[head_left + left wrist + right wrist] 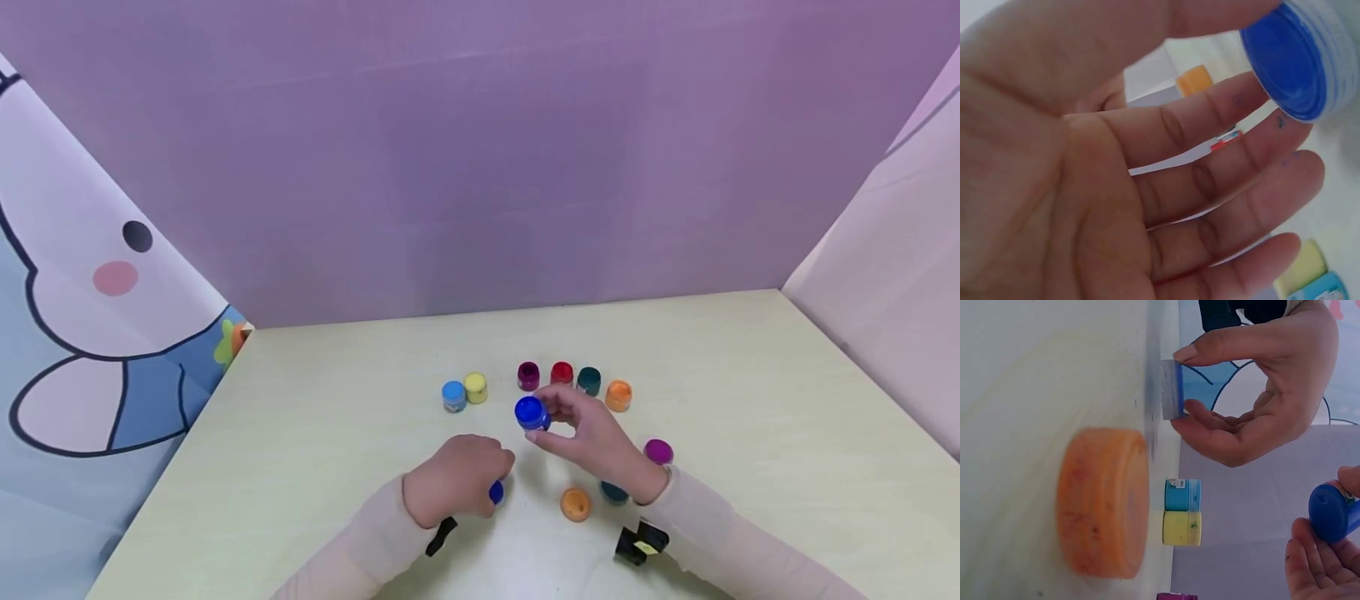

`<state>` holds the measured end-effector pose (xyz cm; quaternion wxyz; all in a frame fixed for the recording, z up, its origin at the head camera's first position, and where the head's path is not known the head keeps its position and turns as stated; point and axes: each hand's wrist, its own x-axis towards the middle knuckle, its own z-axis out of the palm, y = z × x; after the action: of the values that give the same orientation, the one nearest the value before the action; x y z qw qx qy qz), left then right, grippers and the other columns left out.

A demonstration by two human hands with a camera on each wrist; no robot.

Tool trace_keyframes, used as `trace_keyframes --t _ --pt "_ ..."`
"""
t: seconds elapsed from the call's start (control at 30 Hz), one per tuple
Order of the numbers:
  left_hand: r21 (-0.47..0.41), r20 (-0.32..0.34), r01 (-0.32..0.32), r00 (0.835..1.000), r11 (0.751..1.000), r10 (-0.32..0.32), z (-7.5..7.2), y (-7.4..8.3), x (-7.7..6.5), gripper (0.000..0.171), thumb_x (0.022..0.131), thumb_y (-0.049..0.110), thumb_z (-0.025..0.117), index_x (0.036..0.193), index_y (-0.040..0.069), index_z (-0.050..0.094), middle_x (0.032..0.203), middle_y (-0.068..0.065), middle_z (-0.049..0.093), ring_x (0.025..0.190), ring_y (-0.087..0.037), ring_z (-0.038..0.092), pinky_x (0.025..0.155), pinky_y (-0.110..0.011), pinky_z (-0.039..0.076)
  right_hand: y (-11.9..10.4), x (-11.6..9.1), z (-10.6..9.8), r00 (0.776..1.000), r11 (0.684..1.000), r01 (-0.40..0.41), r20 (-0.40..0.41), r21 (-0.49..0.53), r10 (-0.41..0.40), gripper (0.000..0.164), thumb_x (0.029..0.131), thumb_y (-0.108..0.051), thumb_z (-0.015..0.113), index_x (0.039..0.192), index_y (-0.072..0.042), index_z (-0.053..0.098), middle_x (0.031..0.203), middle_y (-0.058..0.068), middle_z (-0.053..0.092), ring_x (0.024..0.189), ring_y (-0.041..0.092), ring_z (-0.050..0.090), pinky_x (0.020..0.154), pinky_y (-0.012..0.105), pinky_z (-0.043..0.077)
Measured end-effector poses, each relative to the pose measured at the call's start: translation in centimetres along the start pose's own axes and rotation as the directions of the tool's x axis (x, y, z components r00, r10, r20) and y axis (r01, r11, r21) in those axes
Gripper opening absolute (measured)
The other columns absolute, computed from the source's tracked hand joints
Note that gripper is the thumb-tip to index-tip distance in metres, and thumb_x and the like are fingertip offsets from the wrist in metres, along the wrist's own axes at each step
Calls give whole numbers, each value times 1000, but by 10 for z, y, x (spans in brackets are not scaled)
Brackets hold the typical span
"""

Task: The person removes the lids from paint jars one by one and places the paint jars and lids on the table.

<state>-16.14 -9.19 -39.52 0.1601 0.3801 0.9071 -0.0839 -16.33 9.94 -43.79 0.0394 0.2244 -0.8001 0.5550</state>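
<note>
My left hand (457, 475) pinches a round blue lid (1288, 62) with a clear rim between thumb and fingertips, close above the table. In the right wrist view this lid (1172, 389) stands on edge in the fingers. To its right and farther from me, my right hand (592, 433) grips a small blue paint jar (531, 412) by its sides, raised above the table. The jar's deep-blue top faces the head camera. Small blue stains mark the left fingertips (1280, 122).
Light blue (453, 397) and yellow jars (476, 388) stand at left. Behind my right hand are purple (528, 376), red (562, 372), dark green (588, 381) and orange jars (618, 396). Orange (576, 504), dark green (614, 492) and magenta lids (658, 451) lie near my right forearm.
</note>
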Motion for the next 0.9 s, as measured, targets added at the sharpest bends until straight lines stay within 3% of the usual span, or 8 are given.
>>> trace_keyframes --t 0.2,0.33,0.43,0.5,0.6,0.73,0.8,0.9 --pt "-52 20 2 1000 999 -1 3 -2 2 27 69 17 82 76 15 56 66 7 48 60 -10 42 57 -21 39 -2 0 0 1000 1000 -12 7 2 12 40 81 -11 73 117 -3 56 103 5 65 91 15 62 87 37 51" --pt "-111 34 47 998 993 -44 0 -8 0 27 71 23 83 88 15 64 76 7 58 65 -8 47 63 -22 44 -2 0 0 1000 1000 -20 21 5 20 40 82 -12 73 117 -3 56 104 6 64 91 16 62 87 37 51" --pt "-116 -15 92 995 989 -94 -7 -16 -4 37 71 29 82 101 13 66 83 6 62 69 -8 51 67 -24 47 -2 1 0 999 1000 -25 44 16 24 39 83 -14 72 117 -3 56 104 6 65 91 15 62 87 36 51" --pt "-102 -89 110 989 989 -119 -12 -21 -8 42 72 30 82 105 11 65 86 3 63 71 -10 54 66 -26 49 -2 1 1 997 999 -33 64 19 32 38 84 -15 71 117 -2 56 104 6 65 91 15 62 87 36 51" --pt "-70 -238 103 964 992 -117 -20 -28 -14 49 72 30 82 112 9 62 94 -1 65 78 -14 58 69 -29 52 -2 1 2 994 999 -49 97 16 48 37 84 -17 71 116 -3 56 103 4 65 91 14 61 87 35 51" --pt "-28 -417 36 908 999 -44 -27 -28 -21 56 72 30 82 119 9 59 102 -3 65 85 -17 61 76 -30 53 -2 1 3 986 997 -77 149 18 73 37 85 -20 71 115 -4 57 102 3 64 93 15 60 88 29 51" --pt "-13 -458 -11 889 1000 4 -28 -26 -22 58 73 29 82 121 9 58 106 -3 64 89 -17 62 78 -30 53 -3 1 2 981 995 -90 175 34 83 37 85 -20 71 115 -4 57 102 3 64 93 16 60 87 25 49" --pt "7 -479 -82 874 997 75 -29 -22 -23 58 74 29 81 122 10 57 111 -2 64 95 -16 62 82 -28 53 -4 1 2 973 993 -94 218 68 77 37 85 -18 71 115 -3 57 102 4 64 93 17 60 86 22 49"
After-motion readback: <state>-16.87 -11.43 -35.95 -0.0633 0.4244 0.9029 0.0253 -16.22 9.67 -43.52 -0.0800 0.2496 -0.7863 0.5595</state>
